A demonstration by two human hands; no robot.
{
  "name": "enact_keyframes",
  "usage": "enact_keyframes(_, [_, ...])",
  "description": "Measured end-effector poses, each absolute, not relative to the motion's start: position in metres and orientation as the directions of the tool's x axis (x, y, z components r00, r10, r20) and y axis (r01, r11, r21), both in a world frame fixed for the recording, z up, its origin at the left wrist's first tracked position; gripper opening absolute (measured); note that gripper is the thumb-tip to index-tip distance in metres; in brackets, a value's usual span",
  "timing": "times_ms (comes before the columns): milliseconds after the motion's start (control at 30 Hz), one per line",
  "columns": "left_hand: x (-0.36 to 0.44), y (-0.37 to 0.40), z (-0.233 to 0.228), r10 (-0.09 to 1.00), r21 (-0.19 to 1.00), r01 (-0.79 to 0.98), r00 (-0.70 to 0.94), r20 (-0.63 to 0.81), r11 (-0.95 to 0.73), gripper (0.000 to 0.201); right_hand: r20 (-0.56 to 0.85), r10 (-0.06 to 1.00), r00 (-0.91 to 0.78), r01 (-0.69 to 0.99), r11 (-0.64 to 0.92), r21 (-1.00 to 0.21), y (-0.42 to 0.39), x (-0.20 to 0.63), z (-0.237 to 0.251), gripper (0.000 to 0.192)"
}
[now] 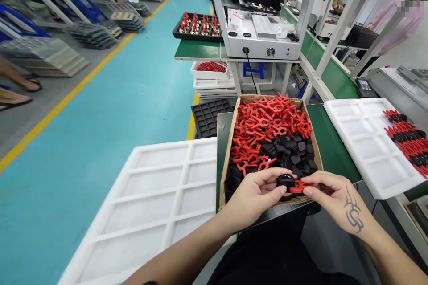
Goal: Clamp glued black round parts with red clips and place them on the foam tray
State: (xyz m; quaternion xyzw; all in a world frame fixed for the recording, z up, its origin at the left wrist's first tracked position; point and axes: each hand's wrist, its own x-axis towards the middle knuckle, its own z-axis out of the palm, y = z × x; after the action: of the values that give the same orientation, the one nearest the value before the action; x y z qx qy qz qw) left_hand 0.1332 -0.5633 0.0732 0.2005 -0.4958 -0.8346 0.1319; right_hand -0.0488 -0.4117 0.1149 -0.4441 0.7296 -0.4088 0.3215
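A white foam tray (157, 196) lies left; a grey machine (264, 38) stands beyond.

The cardboard box (230, 142) stands at 12 o'clock from the hands, full of red and black parts. At 9 o'clock the white foam tray (150, 205) has free compartments. At 2 o'clock another white tray (364, 142) is free, except for red pieces (406, 140) at its far edge.

Red clips (267, 120) (black caps (294, 147) beside), white trays (160, 196).
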Motion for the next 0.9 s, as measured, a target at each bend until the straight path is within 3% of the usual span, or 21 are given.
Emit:
enact_keyframes(500, [0.133, -0.564, 0.07, -0.398, 0.871, 0.013, -0.893, -0.21, -0.491, 0.04, -0.139, -0.91, -0.391, -0.379, 0.297, -0.876, -0.411, -0.051, 0.111, 0.024])
enact_keyframes(700, [0.141, -0.557, 0.075, -0.338, 0.912, -0.03, -0.923, -0.182, -0.41, 0.039, -0.201, -0.913, -0.356, -0.378, 0.337, -0.862, -0.402, -0.052, 0.104, 0.029])
enact_keyframes(800, [0.148, -0.569, 0.09, -0.371, 0.99, -0.026, -0.925, -0.076, -0.14, 0.042, -0.219, -0.874, -0.433, -0.305, 0.371, -0.877, -0.394, -0.056, 0.101, 0.037])
enact_keyframes(867, [0.151, -0.588, 0.099, -0.504, 0.974, -0.021, -0.858, 0.099, 0.226, 0.03, -0.219, -0.848, -0.482, -0.266, 0.38, -0.886, -0.389, -0.061, 0.1, 0.04])
enact_keyframes(900, [0.151, -0.6, 0.102, -0.557, 0.908, -0.054, -0.804, 0.208, 0.416, 0.022, -0.209, -0.838, -0.503, -0.26, 0.378, -0.889, -0.387, -0.063, 0.1, 0.041])
